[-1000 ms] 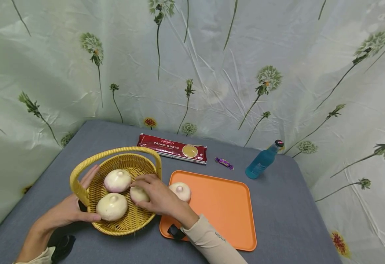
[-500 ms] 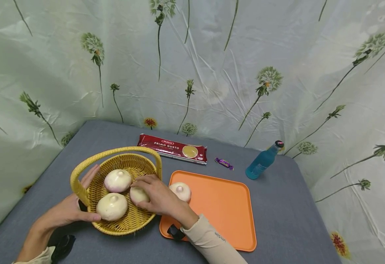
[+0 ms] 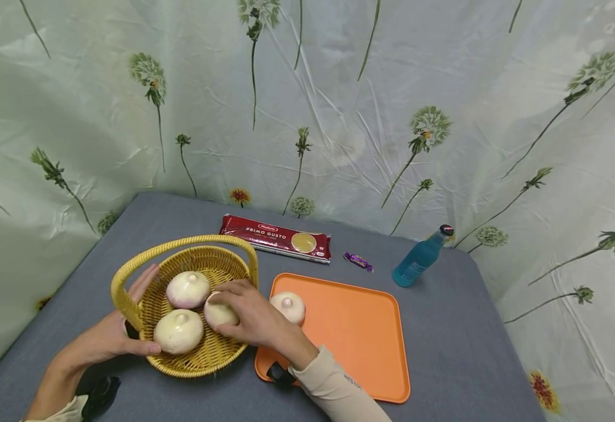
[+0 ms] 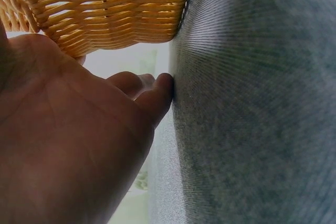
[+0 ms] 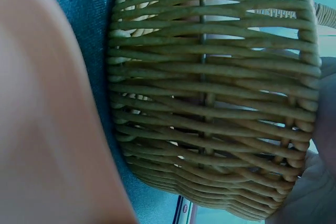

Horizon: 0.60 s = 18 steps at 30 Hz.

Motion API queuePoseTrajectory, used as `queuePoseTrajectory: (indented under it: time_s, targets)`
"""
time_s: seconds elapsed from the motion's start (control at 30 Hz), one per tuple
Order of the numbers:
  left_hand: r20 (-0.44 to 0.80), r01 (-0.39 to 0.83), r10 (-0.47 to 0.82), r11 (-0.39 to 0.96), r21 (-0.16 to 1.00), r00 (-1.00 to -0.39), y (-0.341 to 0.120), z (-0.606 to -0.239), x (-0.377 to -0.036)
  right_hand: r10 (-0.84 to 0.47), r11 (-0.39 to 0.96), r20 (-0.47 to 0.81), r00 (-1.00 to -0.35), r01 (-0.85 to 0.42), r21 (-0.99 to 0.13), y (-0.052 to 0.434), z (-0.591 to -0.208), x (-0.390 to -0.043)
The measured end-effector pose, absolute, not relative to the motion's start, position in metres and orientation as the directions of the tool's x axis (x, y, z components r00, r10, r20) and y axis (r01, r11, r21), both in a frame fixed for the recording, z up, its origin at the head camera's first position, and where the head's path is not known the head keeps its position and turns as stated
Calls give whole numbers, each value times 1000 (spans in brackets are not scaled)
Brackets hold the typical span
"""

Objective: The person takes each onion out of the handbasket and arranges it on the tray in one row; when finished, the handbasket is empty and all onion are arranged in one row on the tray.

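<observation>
A yellow wicker basket (image 3: 202,357) with a hoop handle stands on the grey table. It holds three pale, purple-tinged round bulbs. My right hand (image 3: 236,310) reaches in from the right, its fingers curled over the right-hand bulb (image 3: 215,313). The other two bulbs (image 3: 188,289) (image 3: 178,330) lie free beside it. My left hand (image 3: 120,331) clasps the basket's left wall, thumb on the near rim and fingers along the outside. The left wrist view shows that palm (image 4: 68,145) beside the weave (image 4: 105,9). The right wrist view shows only the basket's wall (image 5: 210,103).
An orange tray (image 3: 355,346) lies right of the basket with a fourth bulb (image 3: 288,306) on its left corner. Behind are a red pasta packet (image 3: 276,237), a purple sweet (image 3: 358,261) and a blue bottle (image 3: 419,258). A floral curtain backs the table.
My right hand has shifted slightly left on the bulb, which shows a little more. The left hand and basket have not moved.
</observation>
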State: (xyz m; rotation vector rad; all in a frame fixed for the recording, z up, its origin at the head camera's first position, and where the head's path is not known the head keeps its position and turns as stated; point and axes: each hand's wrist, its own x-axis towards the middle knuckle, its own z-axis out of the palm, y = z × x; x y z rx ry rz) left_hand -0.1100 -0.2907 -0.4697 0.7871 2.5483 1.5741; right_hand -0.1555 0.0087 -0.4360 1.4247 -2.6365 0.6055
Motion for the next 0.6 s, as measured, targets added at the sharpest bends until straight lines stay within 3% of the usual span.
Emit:
queuePoseTrajectory:
  time_s: [0.3, 0.6]
  targets:
    - [231, 405, 445, 349, 845, -865, -291, -469, -110, -784, 418, 340, -519, -847, -328, 12, -433, -150]
    - [221, 395, 438, 361, 845, -872, -291, -470, -109, -765, 383, 386, -515, -846, -370, 16, -425, -145]
